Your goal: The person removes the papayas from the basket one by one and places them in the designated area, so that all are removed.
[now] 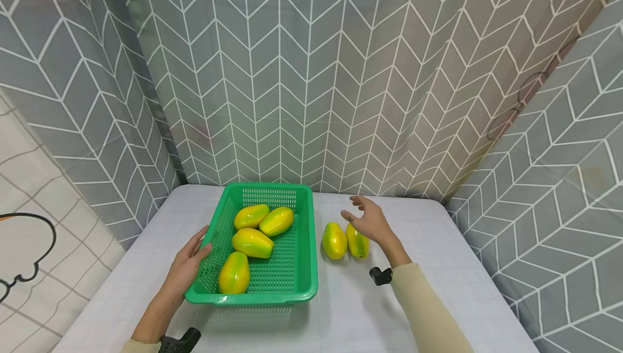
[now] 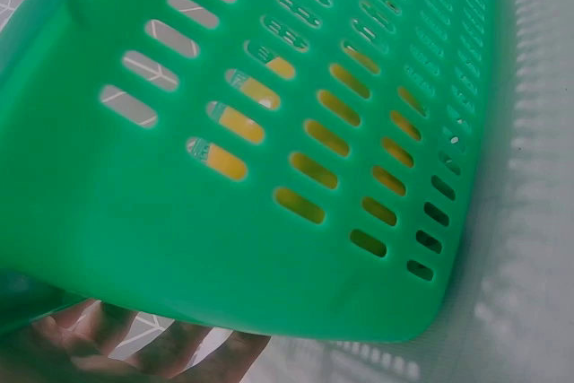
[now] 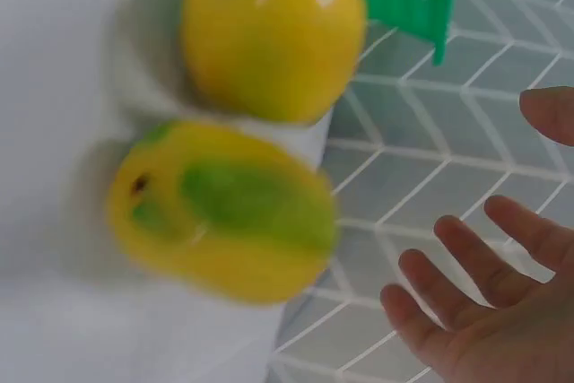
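Note:
A green plastic basket (image 1: 284,266) with slotted walls holds several yellow-green papayas (image 1: 253,243). My left hand (image 1: 184,266) holds its left side, the thumb over the rim and the fingers outside. In the left wrist view, those fingers (image 2: 179,347) lie against the basket's edge, partly hidden by it. My right hand (image 1: 372,222) hovers above two papayas on the table to the basket's right. One is the nearer-left papaya (image 1: 335,240); the other papaya (image 1: 357,242) lies partly beneath the hand. The right wrist view shows the right hand's fingers (image 3: 466,311) spread, holding nothing.
A white-covered table (image 1: 340,320) carries the basket and the loose papayas. Grey curtains (image 1: 302,82) with a white chevron pattern stand behind the table and along its sides. A dark strap device (image 1: 381,275) sits at the right wrist.

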A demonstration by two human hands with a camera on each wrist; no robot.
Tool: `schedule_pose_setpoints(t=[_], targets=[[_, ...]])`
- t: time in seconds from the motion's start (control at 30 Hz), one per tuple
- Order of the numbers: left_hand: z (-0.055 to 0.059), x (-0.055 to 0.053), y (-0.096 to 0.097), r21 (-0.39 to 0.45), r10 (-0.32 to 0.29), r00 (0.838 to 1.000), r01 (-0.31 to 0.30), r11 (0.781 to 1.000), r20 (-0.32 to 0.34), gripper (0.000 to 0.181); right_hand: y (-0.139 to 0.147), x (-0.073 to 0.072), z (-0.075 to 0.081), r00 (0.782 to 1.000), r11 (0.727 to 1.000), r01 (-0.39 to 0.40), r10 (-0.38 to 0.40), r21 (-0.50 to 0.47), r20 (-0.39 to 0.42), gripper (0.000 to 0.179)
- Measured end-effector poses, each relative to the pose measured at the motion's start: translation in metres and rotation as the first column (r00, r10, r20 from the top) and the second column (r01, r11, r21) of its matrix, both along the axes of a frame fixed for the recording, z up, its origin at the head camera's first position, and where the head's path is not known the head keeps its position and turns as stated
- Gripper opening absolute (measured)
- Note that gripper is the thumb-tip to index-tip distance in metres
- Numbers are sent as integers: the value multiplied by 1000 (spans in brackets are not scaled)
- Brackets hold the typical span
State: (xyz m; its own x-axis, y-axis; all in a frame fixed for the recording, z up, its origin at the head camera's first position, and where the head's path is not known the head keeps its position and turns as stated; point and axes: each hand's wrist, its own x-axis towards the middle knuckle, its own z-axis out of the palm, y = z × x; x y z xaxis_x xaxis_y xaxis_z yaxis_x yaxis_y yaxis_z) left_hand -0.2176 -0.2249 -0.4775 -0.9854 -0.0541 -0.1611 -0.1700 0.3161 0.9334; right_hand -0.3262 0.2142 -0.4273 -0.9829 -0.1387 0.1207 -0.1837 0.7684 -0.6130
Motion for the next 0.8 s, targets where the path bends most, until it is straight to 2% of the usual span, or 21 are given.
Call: schedule_pose_setpoints(t=[0.17,0.4,0.57,0.8], targets=[[-1,-1,0,21,2,1000,-2,1000,2,65,-26,6,15,995,995,-83,81,-46,-51,63],[-1,-1,0,15,6,1000,-5,1000,-5,65,-67,14,29,974,972,-210,199,-106,-105,62],[0,-1,-1,8,8,1000,-8,1000,-1,65,-94,15,35,964,954,-263,252,-147,-87,60],[0,0,2,7,6,1000,-6,1000,2,65,-119,18,34,950,934,-312,308,-173,-48,58]])
